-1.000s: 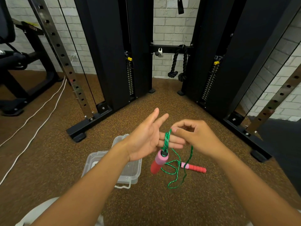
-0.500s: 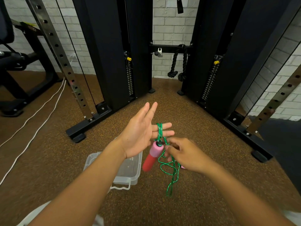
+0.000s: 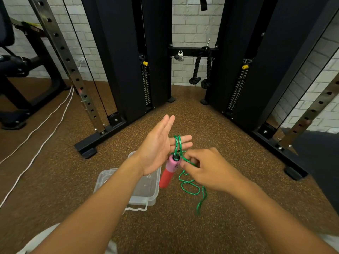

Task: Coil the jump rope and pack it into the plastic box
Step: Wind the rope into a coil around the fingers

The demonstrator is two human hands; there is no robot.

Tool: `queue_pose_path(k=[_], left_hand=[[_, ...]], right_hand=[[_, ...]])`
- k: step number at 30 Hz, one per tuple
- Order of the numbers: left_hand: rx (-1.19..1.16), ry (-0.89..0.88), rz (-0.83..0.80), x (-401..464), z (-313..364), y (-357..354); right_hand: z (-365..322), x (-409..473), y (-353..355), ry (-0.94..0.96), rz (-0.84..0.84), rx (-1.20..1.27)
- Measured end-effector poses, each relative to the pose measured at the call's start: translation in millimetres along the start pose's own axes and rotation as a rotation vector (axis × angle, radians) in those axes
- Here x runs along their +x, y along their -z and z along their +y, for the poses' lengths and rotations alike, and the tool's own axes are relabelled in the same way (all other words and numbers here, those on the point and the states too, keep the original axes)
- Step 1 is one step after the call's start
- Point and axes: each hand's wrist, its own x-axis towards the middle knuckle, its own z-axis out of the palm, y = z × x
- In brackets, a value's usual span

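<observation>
1. The left hand (image 3: 156, 149) is flat, fingers apart; the green jump rope (image 3: 177, 143) loops around two fingers.
2. The right hand (image 3: 207, 167) fingers pinch the rope beside the pink handle (image 3: 167, 173).
3. The plastic box (image 3: 146, 187) stands open on the floor (image 3: 183, 226), below.

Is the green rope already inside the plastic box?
No: the rope is looped around the left hand's fingers, its slack hanging in the air beside the box.

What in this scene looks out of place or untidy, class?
Only the green rope: beyond two wraps on the left hand, it trails in loose loops below the right hand. The plastic box sits level and empty.
</observation>
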Motion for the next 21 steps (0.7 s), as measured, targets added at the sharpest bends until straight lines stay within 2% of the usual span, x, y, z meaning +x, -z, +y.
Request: queue_pose_path(k=[3, 7, 11, 21], left_hand=[[0.091, 0.004, -0.010, -1.1, -1.8, -0.8], [0.131, -0.002, -0.038, -3.3, -3.8, -4.3], [0.150, 0.004, -0.111, -7.0, -1.4, -9.5], [0.073, -0.019, -0.172, -9.6, 0.2, -7.6]], right_hand=[[-8.0, -1.0, 13.5, 0.021, 0.049, 0.149], [-6.4, 0.9, 28.1, -0.004, 0.195, 0.276], [7.0, 6.1, 32.0, -0.064, 0.304, 0.297], [23.0, 8.3, 23.1, -0.149, 0.239, 0.466]])
